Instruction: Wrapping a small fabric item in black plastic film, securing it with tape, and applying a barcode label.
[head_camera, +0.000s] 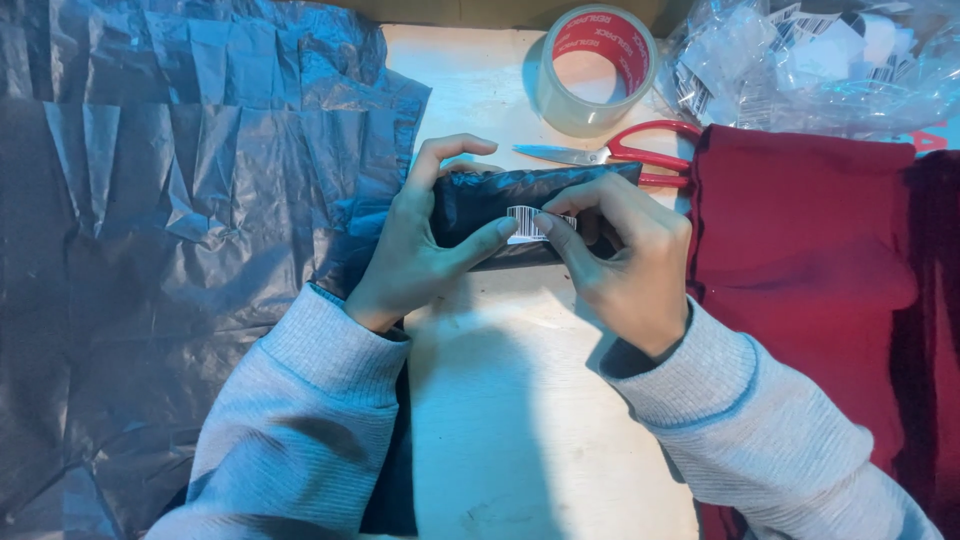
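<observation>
A small packet wrapped in dark plastic (500, 195) lies on the white table (520, 400) in front of me. My left hand (415, 245) grips its left end, thumb stretched across the front. My right hand (625, 250) rests on its right half, fingertips pressing a white barcode sticker (524, 222) onto the wrap. Both sleeves are light grey knit.
Dark plastic bags (170, 220) are spread over the left side. A roll of clear tape (597, 68) and red-handled scissors (630, 155) lie behind the packet. Dark red cloth (810, 260) is stacked at right, with a clear bag of label sheets (820, 60) beyond it.
</observation>
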